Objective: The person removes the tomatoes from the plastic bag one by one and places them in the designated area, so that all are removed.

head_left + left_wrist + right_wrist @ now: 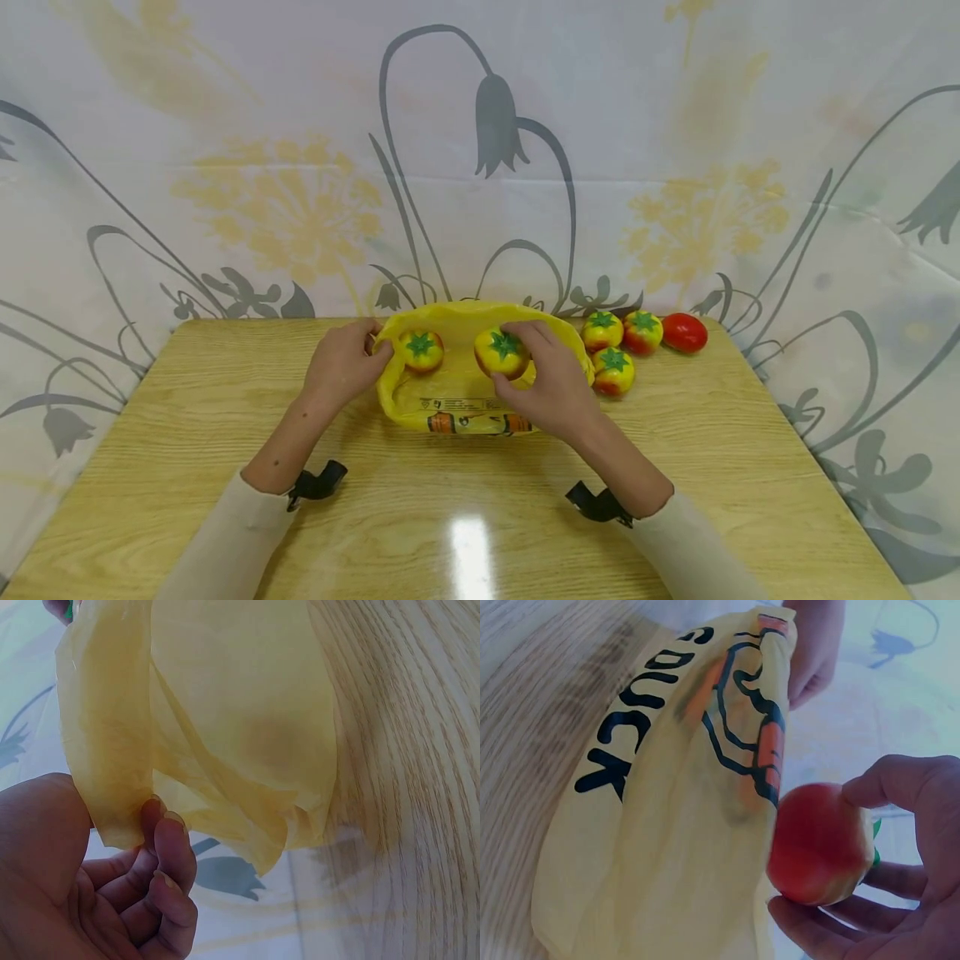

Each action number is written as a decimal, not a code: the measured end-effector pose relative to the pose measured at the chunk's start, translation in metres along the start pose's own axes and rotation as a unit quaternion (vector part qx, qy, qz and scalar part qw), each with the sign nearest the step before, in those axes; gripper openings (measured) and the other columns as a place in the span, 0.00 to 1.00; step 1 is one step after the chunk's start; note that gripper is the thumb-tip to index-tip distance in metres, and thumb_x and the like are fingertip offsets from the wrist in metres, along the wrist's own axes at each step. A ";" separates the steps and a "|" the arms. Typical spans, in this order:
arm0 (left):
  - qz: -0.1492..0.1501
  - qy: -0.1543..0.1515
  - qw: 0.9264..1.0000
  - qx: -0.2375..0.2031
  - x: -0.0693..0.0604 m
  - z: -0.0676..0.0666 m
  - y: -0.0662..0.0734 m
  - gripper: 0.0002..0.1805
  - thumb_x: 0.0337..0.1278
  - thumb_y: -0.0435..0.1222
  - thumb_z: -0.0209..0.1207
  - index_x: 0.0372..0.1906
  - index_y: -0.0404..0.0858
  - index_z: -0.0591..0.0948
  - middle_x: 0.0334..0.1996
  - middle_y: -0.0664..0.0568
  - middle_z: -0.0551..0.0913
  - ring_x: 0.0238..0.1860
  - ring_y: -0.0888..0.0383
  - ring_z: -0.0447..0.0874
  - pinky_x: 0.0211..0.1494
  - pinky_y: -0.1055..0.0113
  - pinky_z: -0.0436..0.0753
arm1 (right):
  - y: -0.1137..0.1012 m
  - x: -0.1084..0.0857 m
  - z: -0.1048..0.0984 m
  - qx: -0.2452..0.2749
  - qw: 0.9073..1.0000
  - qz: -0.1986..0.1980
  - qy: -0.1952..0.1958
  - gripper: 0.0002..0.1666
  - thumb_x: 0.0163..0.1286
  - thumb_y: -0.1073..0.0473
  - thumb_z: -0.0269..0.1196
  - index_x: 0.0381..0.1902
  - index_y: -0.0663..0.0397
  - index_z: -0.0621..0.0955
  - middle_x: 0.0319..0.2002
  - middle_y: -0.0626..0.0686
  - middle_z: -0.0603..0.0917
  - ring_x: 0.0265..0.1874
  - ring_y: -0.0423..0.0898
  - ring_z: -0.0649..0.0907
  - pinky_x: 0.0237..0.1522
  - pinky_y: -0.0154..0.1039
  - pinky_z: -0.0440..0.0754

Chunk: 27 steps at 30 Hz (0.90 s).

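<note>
A yellow plastic bag with printed orange and black figures stands on the table, its mouth spread wide and facing up. At its left end my left hand pinches the rim; the left wrist view shows the thin film between thumb and fingertips of that hand. My right hand grips a yellow-and-red toy tomato with a green star-shaped top over the bag's opening. From the right wrist, that tomato shows its red underside beside the bag's rim. Another toy tomato lies inside, near the left end.
Right of the bag, several more toy tomatoes sit close together on the wooden table. A plain red oval fruit lies at the end of that group. Behind the table hangs a flower-patterned cloth.
</note>
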<state>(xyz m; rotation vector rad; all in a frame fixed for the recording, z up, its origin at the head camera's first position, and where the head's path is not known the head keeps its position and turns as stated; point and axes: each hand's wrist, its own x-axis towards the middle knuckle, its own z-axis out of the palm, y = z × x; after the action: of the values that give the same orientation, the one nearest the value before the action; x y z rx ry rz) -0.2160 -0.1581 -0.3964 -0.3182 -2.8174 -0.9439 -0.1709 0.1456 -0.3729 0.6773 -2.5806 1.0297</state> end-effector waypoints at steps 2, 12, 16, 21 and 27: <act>0.000 -0.001 1.000 -0.001 0.000 0.000 0.000 0.17 0.71 0.37 0.57 0.53 0.29 0.85 0.17 0.51 0.72 0.15 0.56 0.62 0.23 0.62 0.64 | 0.001 -0.002 -0.004 -0.006 1.000 -0.005 0.012 0.33 0.64 0.59 0.74 0.66 0.58 0.80 0.61 0.56 0.82 0.49 0.51 0.83 0.48 0.50 0.87; 0.000 -0.002 1.000 0.004 0.000 -0.001 0.000 0.18 0.71 0.37 0.58 0.56 0.29 0.85 0.18 0.50 0.73 0.15 0.56 0.61 0.22 0.63 0.63 | 0.006 -0.013 -0.019 -0.023 0.999 0.000 0.037 0.33 0.62 0.59 0.76 0.65 0.58 0.80 0.63 0.57 0.81 0.49 0.52 0.83 0.48 0.52 0.87; -0.001 -0.003 1.000 0.003 0.000 -0.002 0.000 0.19 0.71 0.37 0.57 0.57 0.29 0.84 0.17 0.50 0.73 0.15 0.57 0.60 0.22 0.63 0.63 | 0.010 -0.015 -0.023 -0.033 0.998 -0.003 0.045 0.33 0.62 0.59 0.76 0.64 0.60 0.80 0.62 0.57 0.82 0.49 0.52 0.83 0.47 0.49 0.87; 0.000 -0.003 1.000 0.002 0.000 -0.002 0.000 0.19 0.71 0.37 0.57 0.57 0.29 0.84 0.17 0.50 0.72 0.15 0.57 0.59 0.22 0.63 0.63 | 0.012 -0.014 -0.028 -0.041 0.998 -0.007 0.055 0.33 0.62 0.59 0.76 0.64 0.60 0.80 0.61 0.59 0.82 0.47 0.53 0.83 0.46 0.49 0.85; -0.001 -0.005 1.000 0.001 0.001 -0.002 -0.001 0.19 0.71 0.37 0.57 0.58 0.29 0.85 0.16 0.51 0.72 0.14 0.57 0.59 0.21 0.63 0.62 | 0.019 -0.019 -0.036 -0.050 0.997 0.007 0.066 0.34 0.62 0.60 0.76 0.66 0.59 0.80 0.61 0.58 0.81 0.46 0.52 0.82 0.46 0.51 0.86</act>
<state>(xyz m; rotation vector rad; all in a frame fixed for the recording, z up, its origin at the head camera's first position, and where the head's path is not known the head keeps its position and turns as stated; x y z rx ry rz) -0.2168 -0.1597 -0.3949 -0.3204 -2.8287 -0.9432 -0.1619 0.1884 -0.3663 0.5484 -2.5060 0.9090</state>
